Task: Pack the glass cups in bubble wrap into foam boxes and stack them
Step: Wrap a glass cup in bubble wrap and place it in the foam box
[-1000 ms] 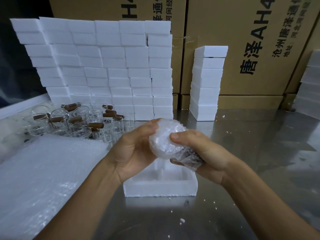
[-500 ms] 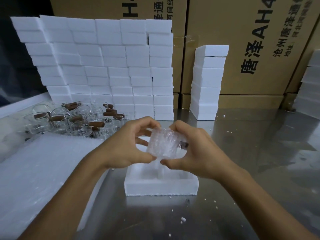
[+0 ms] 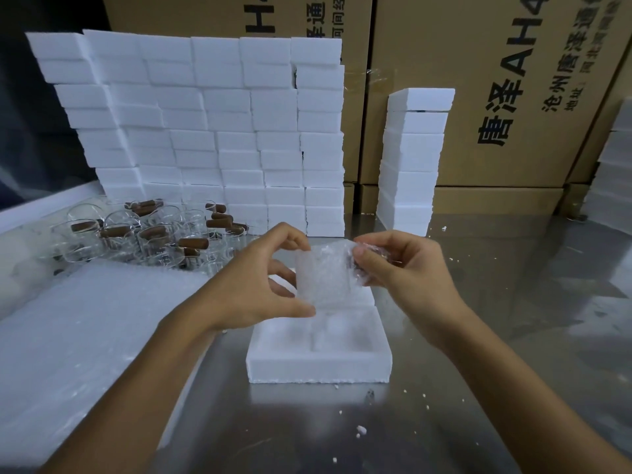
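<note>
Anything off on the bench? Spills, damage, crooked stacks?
White foam crumbs are scattered over the metal table around the open foam box, so foam is shedding. The big wall of foam boxes has uneven, slightly leaning columns with gaps. No broken glass visible.

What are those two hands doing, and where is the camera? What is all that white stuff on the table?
The camera sits on a person's head and looks down, so you see their own two arms. There is no machine here, just bare hands. The left hand and the right hand both pinch a glass cup rolled in bubble wrap, held in the air just above an open foam box on the shiny metal table. To the left lies a sheet of bubble wrap, and behind it stand more glass cups with brown handles, not wrapped yet. The white wall at the back is a pile of stacked foam boxes, with a thinner stack beside it. Brown cardboard cartons stand behind everything.
</note>
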The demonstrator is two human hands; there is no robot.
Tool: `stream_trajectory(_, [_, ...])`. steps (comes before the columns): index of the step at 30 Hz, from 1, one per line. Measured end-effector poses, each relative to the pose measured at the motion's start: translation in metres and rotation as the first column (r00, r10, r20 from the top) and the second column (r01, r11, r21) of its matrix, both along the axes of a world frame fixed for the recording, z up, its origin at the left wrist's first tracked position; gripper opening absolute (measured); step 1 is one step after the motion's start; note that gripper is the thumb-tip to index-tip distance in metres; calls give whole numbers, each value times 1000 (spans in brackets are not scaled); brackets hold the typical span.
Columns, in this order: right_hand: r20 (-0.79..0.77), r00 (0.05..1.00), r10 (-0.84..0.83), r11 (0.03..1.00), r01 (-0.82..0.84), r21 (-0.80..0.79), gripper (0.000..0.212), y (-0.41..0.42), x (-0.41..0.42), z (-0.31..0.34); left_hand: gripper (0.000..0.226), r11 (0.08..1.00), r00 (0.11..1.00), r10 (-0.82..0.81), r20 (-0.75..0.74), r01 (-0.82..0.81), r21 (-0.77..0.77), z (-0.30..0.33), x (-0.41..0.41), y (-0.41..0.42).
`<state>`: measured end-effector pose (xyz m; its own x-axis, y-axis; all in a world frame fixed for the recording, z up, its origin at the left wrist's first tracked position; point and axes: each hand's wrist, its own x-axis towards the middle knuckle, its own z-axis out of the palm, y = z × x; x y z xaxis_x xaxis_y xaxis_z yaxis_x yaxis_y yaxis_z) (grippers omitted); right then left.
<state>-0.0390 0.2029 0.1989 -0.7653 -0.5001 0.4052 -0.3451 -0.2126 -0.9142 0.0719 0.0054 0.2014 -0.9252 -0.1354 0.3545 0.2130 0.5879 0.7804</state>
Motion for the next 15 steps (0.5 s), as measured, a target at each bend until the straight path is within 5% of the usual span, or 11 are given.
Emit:
stream_trajectory(4, [-189,981,-49,997,60,51,9,-5,3,-3,82,991,1000,-4,24,1,132,1,3,-2])
stream_trajectory(8, [-356,935,6,983,60,176,14,-11,8,-9,73,1000,991,-21,135,19,19,3,7,-7])
stream_trajectory(15, [-235,962,137,941,-52,335,13,-12,7,-17,59,993,948,26,317,13,-121,2,11,-11])
